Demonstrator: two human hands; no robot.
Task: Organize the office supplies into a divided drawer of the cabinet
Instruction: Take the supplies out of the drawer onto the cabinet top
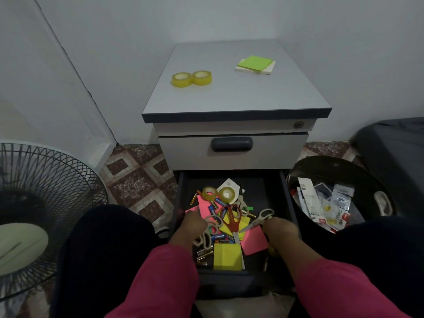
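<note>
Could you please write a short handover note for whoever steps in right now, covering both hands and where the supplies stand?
Left hand: in the open drawer, on the pile by the grey scissors; grip unclear.
Right hand: in the drawer beside the other grey scissors; grip unclear.
Done: two tape rolls and a sticky-note stack sit on the cabinet top.
Left: in the drawer, two tape rolls, red scissors, batteries and loose notes lie mixed, unsorted.

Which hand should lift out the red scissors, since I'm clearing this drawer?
Probably the left hand: it lies beside the red scissors, while the right hand already holds the grey scissors.
</note>
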